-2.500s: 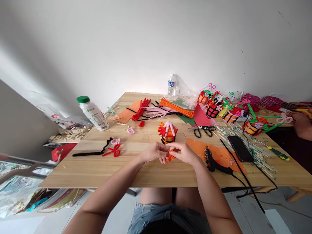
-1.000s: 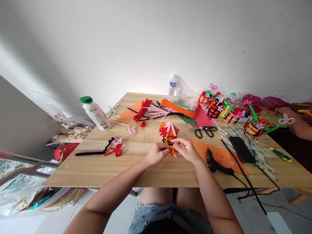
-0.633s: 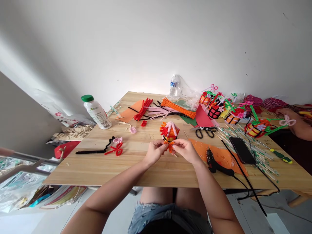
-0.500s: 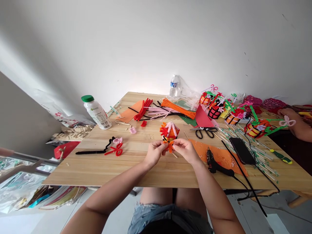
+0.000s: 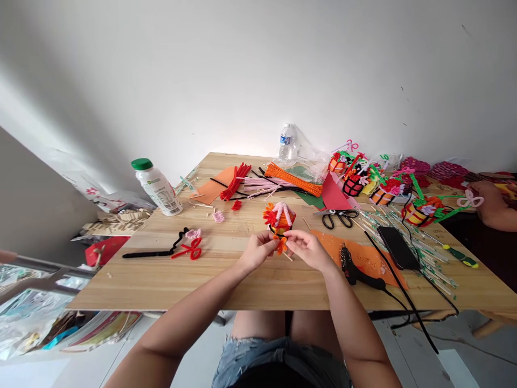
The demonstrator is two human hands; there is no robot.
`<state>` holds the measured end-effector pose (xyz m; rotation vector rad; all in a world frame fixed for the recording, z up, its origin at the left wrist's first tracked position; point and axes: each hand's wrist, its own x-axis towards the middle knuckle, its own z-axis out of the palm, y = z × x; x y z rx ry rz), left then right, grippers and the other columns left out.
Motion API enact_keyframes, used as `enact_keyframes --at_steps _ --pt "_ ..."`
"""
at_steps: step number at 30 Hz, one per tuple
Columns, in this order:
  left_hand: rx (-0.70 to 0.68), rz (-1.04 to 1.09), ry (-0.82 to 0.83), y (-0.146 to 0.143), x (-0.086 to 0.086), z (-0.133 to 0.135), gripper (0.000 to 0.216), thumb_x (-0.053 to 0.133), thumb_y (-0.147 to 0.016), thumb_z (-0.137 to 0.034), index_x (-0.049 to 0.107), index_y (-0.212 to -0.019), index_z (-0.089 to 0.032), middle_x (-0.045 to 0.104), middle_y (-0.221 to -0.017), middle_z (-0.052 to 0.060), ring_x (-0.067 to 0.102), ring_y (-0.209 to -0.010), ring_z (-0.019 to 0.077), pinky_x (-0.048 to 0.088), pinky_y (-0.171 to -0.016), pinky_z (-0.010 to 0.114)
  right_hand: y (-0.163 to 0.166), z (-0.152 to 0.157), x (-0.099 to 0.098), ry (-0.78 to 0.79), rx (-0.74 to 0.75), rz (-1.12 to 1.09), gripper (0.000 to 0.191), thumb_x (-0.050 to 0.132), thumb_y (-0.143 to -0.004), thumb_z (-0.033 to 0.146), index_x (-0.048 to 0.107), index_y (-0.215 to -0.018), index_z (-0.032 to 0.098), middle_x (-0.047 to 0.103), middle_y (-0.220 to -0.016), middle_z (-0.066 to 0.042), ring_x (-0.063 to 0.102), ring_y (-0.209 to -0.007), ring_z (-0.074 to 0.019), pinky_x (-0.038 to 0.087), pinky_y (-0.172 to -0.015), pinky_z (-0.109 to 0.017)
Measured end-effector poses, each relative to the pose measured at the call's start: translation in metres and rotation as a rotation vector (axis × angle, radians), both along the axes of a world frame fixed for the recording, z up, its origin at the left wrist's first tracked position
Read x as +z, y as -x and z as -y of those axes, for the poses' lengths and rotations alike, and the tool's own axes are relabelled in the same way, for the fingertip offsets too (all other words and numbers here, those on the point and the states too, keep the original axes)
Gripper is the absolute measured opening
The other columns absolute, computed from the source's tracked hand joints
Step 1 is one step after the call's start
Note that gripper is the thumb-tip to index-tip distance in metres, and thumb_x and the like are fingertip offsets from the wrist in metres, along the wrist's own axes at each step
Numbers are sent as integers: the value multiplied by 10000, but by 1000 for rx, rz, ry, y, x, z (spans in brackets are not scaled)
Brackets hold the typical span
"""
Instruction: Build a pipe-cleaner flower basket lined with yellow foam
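Observation:
My left hand [image 5: 257,249] and my right hand [image 5: 308,248] meet over the wooden table [image 5: 169,280], both pinching a small orange pipe-cleaner flower [image 5: 280,244] on a thin wooden stick. Just behind my fingers stands a little orange and yellow pipe-cleaner basket [image 5: 279,217] with a pink handle and red flowers.
A black glue gun [image 5: 355,269] lies on orange paper right of my hands, with a phone [image 5: 398,247] and scissors [image 5: 338,216] beyond. Red, pink and orange pipe-cleaner bundles [image 5: 293,178] lie at the back. A green-capped bottle [image 5: 155,186] stands left. Another person's hand [image 5: 490,202] rests far right.
My hands have lifted the orange flower from near the table's front edge to just in front of the basket, turning it between the fingers. Nothing else on the table has moved.

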<state>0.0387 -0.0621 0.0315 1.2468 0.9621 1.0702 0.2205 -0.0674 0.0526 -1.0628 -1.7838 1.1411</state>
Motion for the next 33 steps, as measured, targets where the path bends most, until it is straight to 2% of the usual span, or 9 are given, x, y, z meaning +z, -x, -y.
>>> enact_keyframes --at_steps 2,4,8,12,17,22,27,30,33 --pt "-15 -155 -161 3 0 0 224 604 -749 -362 536 -675 -162 602 -599 10 503 -526 100 387 -516 220 -18 14 4 -214 -95 202 257 589 -851 346 661 -1050 201 684 -926 -74 662 -751 -186 555 -707 -338" --pt "-70 -359 -414 5 -1 1 154 542 -800 -269 570 -694 -162 635 -710 48 557 -646 130 435 -602 243 -47 33 4 -458 -350 351 196 539 -879 303 682 -984 220 689 -964 -95 651 -895 -236 533 -821 -385" --pt "-244 -634 -881 -1 -7 12 144 485 -800 -141 624 -768 -155 653 -907 100 593 -857 195 476 -806 333 -115 68 -10 -585 -704 635 283 451 -862 218 660 -1052 196 671 -1016 -123 628 -965 -275 514 -874 -436" --pt "-397 -647 -965 -19 -10 25 126 506 -786 -138 629 -785 -162 651 -1054 116 592 -1039 227 466 -945 371 -155 82 -29 -457 -578 1040 429 450 -772 147 612 -1169 157 626 -1140 -144 579 -1087 -302 485 -937 -455" --pt "-557 -712 -972 -57 -6 21 155 540 -769 -147 632 -891 -123 524 -1350 185 486 -1272 283 416 -1062 400 -158 79 -44 -422 -498 1247 519 464 -701 52 593 -1197 133 614 -1177 -152 577 -1071 -307 471 -940 -447" --pt "-640 -955 -980 -90 -10 7 220 528 -810 -202 613 -976 -85 603 -1208 205 582 -1092 295 489 -942 417 -159 77 -42 -454 -438 1233 554 461 -677 35 593 -1205 134 634 -1158 -143 571 -1070 -308 485 -919 -444" --pt "-608 -993 -993 -94 -18 9 203 516 -824 -223 593 -965 -100 624 -1106 186 568 -1042 285 492 -899 408 -188 70 -28 -483 -413 1039 492 502 -665 126 630 -1137 171 645 -1144 -126 579 -1091 -294 490 -936 -441" --pt "-607 -989 -1004 -93 -21 10 201 527 -812 -220 591 -962 -102 624 -1098 181 558 -1058 284 482 -906 398 -212 69 -13 -486 -615 795 410 559 -670 240 654 -1061 163 661 -1093 -141 604 -1037 -305 489 -925 -463" --pt "-599 -994 -1013 -93 -23 9 189 526 -805 -207 593 -951 -108 621 -1114 172 573 -1033 270 481 -897 381 -222 72 7 -352 -842 397 361 585 -657 292 654 -990 172 684 -1002 -117 646 -876 -269 531 -803 -429"
